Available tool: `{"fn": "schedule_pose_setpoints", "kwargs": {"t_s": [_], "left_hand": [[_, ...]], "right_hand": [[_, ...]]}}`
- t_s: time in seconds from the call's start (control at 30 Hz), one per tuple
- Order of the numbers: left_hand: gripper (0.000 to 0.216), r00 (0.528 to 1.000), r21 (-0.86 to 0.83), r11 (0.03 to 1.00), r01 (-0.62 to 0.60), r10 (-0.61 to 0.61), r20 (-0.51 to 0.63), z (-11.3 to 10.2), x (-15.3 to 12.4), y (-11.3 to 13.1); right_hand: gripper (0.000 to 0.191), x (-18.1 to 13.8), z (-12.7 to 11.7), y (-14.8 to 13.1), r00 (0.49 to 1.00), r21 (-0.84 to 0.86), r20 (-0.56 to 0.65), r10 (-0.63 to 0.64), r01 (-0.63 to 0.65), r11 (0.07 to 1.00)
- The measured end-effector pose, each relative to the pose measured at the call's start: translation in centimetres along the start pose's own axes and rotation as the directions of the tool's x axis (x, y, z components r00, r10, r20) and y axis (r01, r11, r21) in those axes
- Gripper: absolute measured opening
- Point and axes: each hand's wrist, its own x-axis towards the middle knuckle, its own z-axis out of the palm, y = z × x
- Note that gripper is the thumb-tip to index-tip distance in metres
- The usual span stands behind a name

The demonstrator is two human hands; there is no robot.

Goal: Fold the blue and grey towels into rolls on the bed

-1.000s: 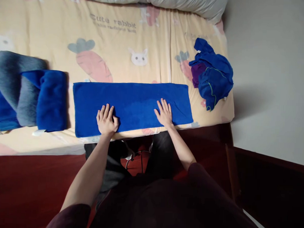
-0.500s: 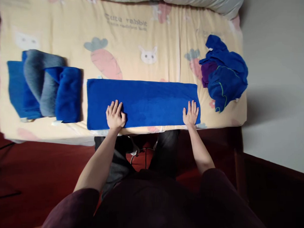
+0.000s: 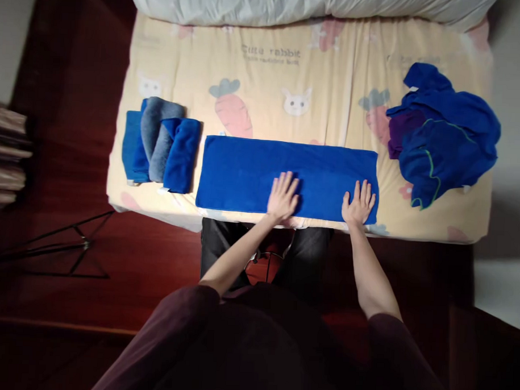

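Observation:
A blue towel point(image 3: 243, 174) lies as a long flat strip along the front edge of the bed. My left hand point(image 3: 282, 198) rests palm down right of the strip's middle, fingers stretched out. At its right end my right hand point(image 3: 358, 205) presses flat on the cloth, fingers spread. Neither hand grips anything. To the left sit several folded towels, among them a grey one point(image 3: 157, 140) and a blue one point(image 3: 181, 158), leaning over each other. A crumpled heap of blue cloths point(image 3: 453, 139) with a purple cloth point(image 3: 405, 132) lies to the right.
The bed sheet point(image 3: 324, 66) is yellow with carrots and rabbits. A pale quilt point(image 3: 249, 4) runs along the far side. Thin black stand legs point(image 3: 85, 243) are on the dark red floor at left, below the bed. A grey wall point(image 3: 511, 187) borders the right side.
My left hand has slid right along the blue towel, closer to my right hand, which stays at the right end. The camera view has swung left.

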Motion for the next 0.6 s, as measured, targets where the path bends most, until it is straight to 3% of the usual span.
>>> {"fn": "schedule_pose_setpoints", "kwargs": {"t_s": [0.1, 0.17, 0.4, 0.6], "left_hand": [[0.063, 0.987, 0.001, 0.989, -0.145, 0.145, 0.076, 2.6, 1.8, 3.1], [0.062, 0.982, 0.029, 0.986, -0.166, 0.163, 0.095, 2.7, 2.3, 2.5], [0.065, 0.999, 0.142, 0.990, 0.026, -0.031, 0.029, -4.0, -0.3, -7.2], [0.067, 0.965, 0.178, 0.948, 0.262, -0.256, -0.058, -9.1, -3.8, -13.9]], "right_hand": [[0.064, 0.1, 0.3, 0.2, 1.000, 0.007, -0.028, -0.006, 0.006, 1.000], [0.064, 0.1, 0.4, 0.3, 0.999, 0.017, -0.042, -0.007, 0.008, 1.000], [0.065, 0.1, 0.7, 0.3, 0.998, 0.059, -0.057, -0.016, 0.019, 0.998], [0.065, 0.1, 0.7, 0.4, 0.998, 0.045, -0.058, -0.025, 0.028, 0.999]]}}
